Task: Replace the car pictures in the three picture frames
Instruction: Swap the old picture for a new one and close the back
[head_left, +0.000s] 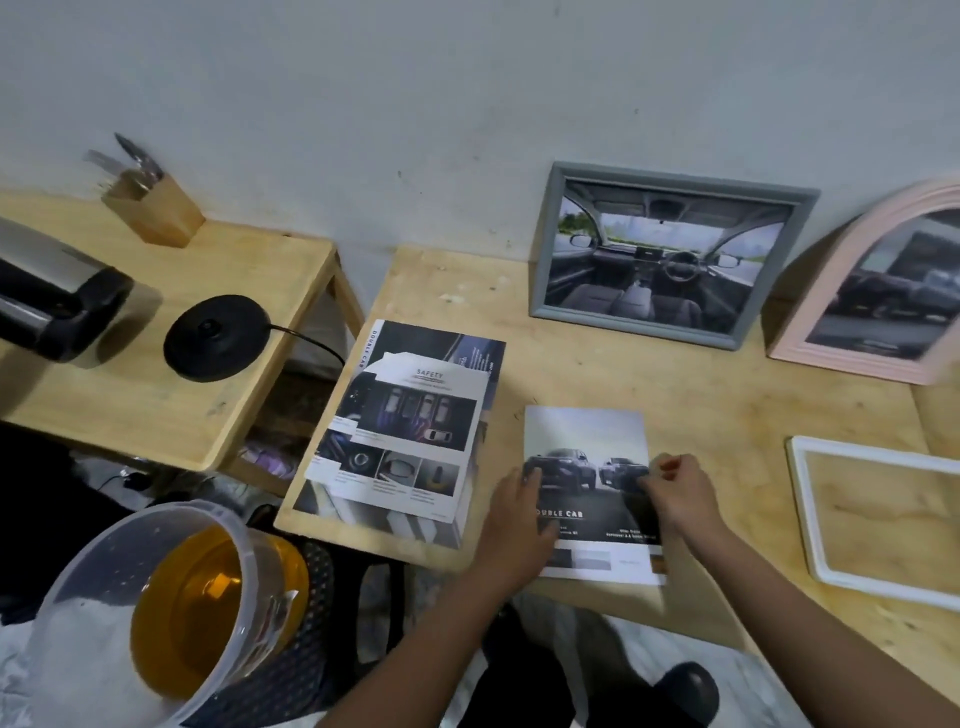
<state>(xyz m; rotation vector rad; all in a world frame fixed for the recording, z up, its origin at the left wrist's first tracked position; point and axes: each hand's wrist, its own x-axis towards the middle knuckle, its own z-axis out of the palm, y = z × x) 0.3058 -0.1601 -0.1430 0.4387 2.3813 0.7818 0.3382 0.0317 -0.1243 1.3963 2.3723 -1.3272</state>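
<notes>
A car picture sheet (587, 441) showing two dark trucks lies flat near the table's front edge. My left hand (519, 512) rests on its left side with fingers spread over the print. My right hand (680, 491) has curled fingers pinching the sheet's right edge. A grey frame (675, 260) with a car-interior picture leans on the wall behind. To its right leans a pink arched frame (878, 291) holding a dark car picture. A white frame (878, 514) lies flat at the right, bare wood showing through it. A stack of car brochure pages (405, 426) lies left of the sheet.
A lower wooden side table (156, 364) at the left carries a black kettle base (218, 335), a steel kettle (47, 296) and a wooden knife block (156, 208). A clear plastic tub (171, 613) with an orange container inside sits at the lower left.
</notes>
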